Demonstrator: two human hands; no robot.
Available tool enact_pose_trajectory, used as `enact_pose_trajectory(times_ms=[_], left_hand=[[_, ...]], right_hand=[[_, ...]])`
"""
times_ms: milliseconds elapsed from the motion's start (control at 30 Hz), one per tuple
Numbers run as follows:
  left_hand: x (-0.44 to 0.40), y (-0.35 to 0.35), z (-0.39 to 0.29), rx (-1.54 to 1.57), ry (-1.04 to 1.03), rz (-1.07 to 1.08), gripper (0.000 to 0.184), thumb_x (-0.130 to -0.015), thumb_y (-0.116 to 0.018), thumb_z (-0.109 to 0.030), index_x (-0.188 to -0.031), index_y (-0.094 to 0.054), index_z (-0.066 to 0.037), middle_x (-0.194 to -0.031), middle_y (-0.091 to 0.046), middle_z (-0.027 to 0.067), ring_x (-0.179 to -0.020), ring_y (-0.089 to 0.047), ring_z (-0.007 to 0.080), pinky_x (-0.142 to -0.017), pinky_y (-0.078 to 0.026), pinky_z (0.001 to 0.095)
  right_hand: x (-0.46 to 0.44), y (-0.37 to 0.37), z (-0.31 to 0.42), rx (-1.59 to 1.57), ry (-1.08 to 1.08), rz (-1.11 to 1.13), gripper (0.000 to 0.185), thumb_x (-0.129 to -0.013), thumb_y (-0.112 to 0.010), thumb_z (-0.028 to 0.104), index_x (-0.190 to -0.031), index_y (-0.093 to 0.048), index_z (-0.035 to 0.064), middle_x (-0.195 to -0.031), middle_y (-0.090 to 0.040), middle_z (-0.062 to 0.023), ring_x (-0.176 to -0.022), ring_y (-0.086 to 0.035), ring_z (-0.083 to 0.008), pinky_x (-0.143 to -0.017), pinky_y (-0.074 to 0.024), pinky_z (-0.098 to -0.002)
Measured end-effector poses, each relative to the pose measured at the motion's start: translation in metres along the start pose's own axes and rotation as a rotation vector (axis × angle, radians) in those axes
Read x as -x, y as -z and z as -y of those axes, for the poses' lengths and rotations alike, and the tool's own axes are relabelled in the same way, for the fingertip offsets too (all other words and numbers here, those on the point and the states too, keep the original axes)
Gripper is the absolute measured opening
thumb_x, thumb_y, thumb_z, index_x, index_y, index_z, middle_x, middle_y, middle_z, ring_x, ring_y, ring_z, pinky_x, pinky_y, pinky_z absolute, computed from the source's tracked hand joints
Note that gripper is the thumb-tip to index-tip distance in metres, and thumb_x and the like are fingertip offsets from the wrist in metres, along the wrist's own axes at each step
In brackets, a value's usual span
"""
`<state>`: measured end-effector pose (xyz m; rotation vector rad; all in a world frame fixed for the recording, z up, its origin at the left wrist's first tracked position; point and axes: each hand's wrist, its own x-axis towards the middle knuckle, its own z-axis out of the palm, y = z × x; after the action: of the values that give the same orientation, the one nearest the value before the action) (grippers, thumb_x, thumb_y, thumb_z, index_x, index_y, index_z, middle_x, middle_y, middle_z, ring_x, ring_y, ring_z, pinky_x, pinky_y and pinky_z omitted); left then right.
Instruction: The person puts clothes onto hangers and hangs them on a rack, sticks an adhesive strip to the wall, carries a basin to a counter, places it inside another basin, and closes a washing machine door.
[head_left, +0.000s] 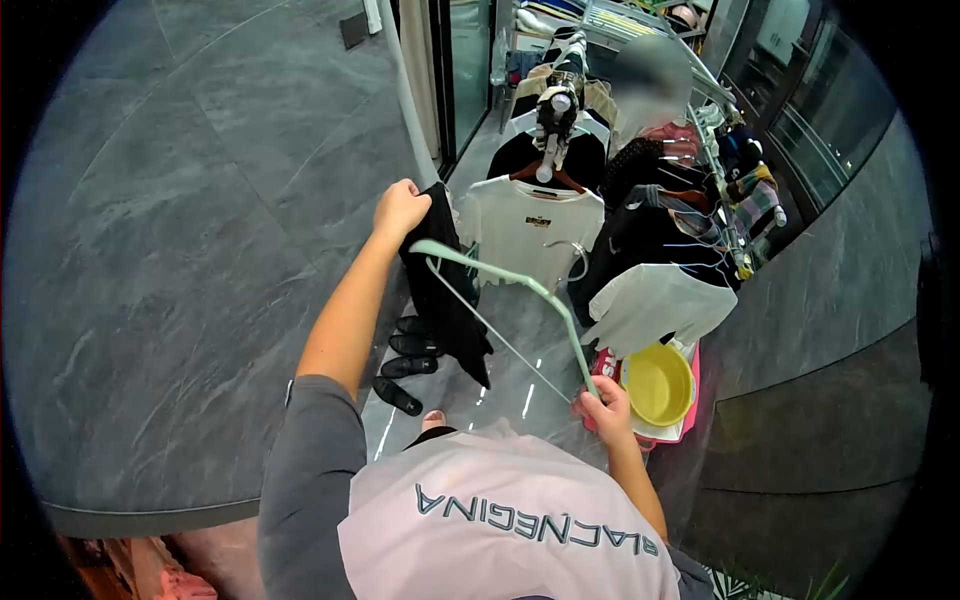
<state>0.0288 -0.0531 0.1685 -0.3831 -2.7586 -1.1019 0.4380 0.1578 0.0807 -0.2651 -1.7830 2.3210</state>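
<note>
My left hand (401, 210) is closed on the upper edge of a black garment (440, 290), which hangs down in loose folds. What kind of garment it is, I cannot tell. In my right hand (606, 411) is one end of a pale green clothes hanger (521, 279), its metal hook pointing away from me. The hanger's other end reaches the black garment near its top; whether it lies inside or in front of the cloth is unclear. Beyond the hanger, a white T-shirt (538, 228) hangs on a brown hanger.
Racks of hanging clothes stand ahead and to the right, with a white top (662, 305) nearest. A yellow basin (658, 385) sits by my right hand. Several black shoes (410, 368) lie on the floor below the garment. A pale pole (408, 100) rises at the left.
</note>
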Motion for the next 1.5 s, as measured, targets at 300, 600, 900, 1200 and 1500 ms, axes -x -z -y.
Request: enact_pose_trajectory(times_ms=[300,600,900,1200,1500], left_hand=[[0.052,-0.028,-0.033,0.002,-0.077,-0.075,0.019,-0.068,-0.058,-0.017,-0.079,-0.051,-0.003,-0.073,-0.060,0.0216,-0.075,-0.057,0.0408,-0.065,-0.043,0.0483],[0.141,-0.060,-0.061,0.277,-0.562,-0.190,0.011,-0.083,-0.052,-0.010,-0.079,-0.046,-0.002,-0.075,-0.053,0.0188,-0.064,-0.054,0.0394,-0.054,-0.043,0.0468],[0.078,-0.049,0.042,0.410,-0.275,-0.394,0.056,-0.076,-0.065,-0.013,-0.125,-0.039,0.000,-0.124,-0.043,0.0214,-0.114,-0.042,0.0363,-0.099,-0.032,0.0413],[0.009,-0.007,0.026,1.088,-0.040,0.988,0.032,-0.084,-0.061,-0.013,-0.113,-0.053,-0.004,-0.107,-0.060,0.0043,-0.099,-0.056,0.0143,-0.087,-0.044,0.0313],[-0.031,0.066,-0.027,1.125,-0.169,0.833,0.009,-0.084,-0.060,-0.012,-0.089,-0.054,-0.007,-0.080,-0.059,-0.0007,-0.074,-0.057,0.0096,-0.067,-0.045,0.0233]], right_hand=[[-0.050,-0.064,-0.009,0.399,0.088,-0.162,0.020,-0.085,-0.061,0.017,-0.097,-0.057,0.0019,-0.069,-0.055,0.0013,-0.061,-0.050,-0.0052,-0.053,-0.0395,-0.0210],[-0.080,-0.047,-0.043,0.081,0.124,-0.064,0.021,-0.087,-0.058,0.010,-0.104,-0.053,-0.0007,-0.077,-0.055,-0.0009,-0.065,-0.053,-0.0073,-0.058,-0.0438,-0.0213],[-0.067,-0.003,0.018,-0.110,0.324,0.017,0.015,-0.084,-0.048,-0.002,-0.098,-0.052,-0.0049,-0.061,-0.049,-0.0046,-0.053,-0.045,-0.0119,-0.059,-0.0475,-0.0339],[-0.049,0.053,0.039,-0.181,0.350,0.007,0.013,-0.085,-0.055,0.009,-0.094,-0.053,-0.0007,-0.054,-0.040,-0.0021,-0.045,-0.037,-0.0124,-0.054,-0.0424,-0.0344],[-0.019,0.081,0.033,-0.108,0.238,0.010,0.008,-0.081,-0.054,0.005,-0.086,-0.054,-0.0014,-0.052,-0.040,-0.0010,-0.044,-0.038,-0.0119,-0.051,-0.0422,-0.0311]])
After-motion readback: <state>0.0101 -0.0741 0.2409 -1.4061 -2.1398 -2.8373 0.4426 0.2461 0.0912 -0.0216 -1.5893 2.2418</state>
